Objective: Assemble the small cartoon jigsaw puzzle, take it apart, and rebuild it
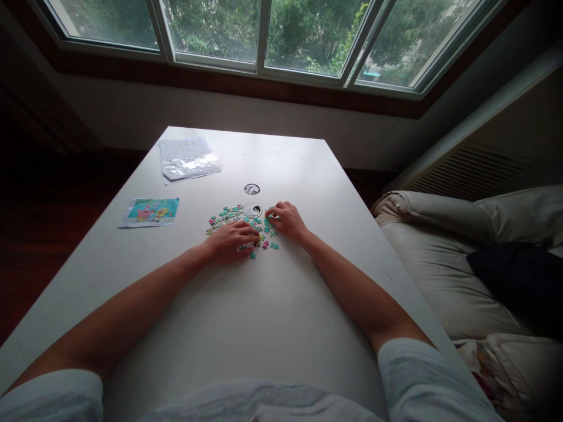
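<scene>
Small jigsaw puzzle pieces (pixel 223 217), mostly teal with some pink and yellow, lie in a loose heap on the white table (pixel 264 316). Over the near left side of the heap is my left hand (pixel 231 239), its fingers stretched over the pieces and the thumb apart from them. At the right side, my right hand (pixel 287 219) has its fingers curled and the fingertips drawn together on what looks like a puzzle piece, mostly hidden by the fingers. A round clear-rimmed tin or lid (pixel 252 210) touches the far side of the heap, between the hands.
Another small round disc (pixel 252 189) lies farther back. On the left are a colourful cartoon picture sheet (pixel 153 211) and a clear plastic sleeve with papers (pixel 187 158). A pale sofa (pixel 435 264) stands along the right, and a window (pixel 264 41) is beyond the table.
</scene>
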`<state>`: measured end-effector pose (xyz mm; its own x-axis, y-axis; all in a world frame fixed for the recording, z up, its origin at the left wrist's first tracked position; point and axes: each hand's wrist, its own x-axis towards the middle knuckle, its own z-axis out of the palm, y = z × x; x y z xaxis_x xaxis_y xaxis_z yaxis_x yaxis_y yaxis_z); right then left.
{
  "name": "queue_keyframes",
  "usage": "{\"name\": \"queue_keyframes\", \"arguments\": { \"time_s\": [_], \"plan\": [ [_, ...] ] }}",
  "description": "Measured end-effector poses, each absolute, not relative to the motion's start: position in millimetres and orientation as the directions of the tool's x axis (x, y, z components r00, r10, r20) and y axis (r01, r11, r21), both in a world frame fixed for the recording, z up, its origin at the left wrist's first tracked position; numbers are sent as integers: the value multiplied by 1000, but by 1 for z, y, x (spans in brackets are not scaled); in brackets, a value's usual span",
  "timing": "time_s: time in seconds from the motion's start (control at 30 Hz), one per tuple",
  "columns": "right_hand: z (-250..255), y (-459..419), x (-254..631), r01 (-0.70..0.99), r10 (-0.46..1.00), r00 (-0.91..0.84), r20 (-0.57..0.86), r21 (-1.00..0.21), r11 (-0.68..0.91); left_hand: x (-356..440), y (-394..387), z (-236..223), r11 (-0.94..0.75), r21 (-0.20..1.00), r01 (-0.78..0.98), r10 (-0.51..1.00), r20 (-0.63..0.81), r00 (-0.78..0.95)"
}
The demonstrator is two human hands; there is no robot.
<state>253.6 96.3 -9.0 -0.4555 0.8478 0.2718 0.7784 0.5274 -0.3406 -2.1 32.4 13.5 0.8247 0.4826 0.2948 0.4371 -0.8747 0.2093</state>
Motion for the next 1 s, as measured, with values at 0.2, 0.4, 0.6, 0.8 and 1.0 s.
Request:
{"name": "queue_keyframes", "arguments": {
  "time_s": [0.2, 0.4, 0.6, 0.8, 1.0],
  "plan": [
    [-3, 94, 254, 782, 859, -450, 246, -355, 511, -2, 32, 12, -879, 202, 432, 475, 288, 832],
    [-2, 92, 254, 779, 867, -437, 239, -382, 498, -3, 33, 10, -887, 186, 422, 461, 304, 834],
    [1, 88, 251, 831, 888, -394, 237, -321, 455, -5, 36, 9, -885, 151, 440, 464, 336, 819],
    [6, 83, 247, 882, 915, -345, 210, -262, 392, -5, 35, 10, -881, 141, 452, 472, 338, 814],
    [3, 85, 247, 882, 912, -348, 218, -252, 398, -6, 35, 14, -868, 171, 466, 495, 360, 791]
  ]
}}
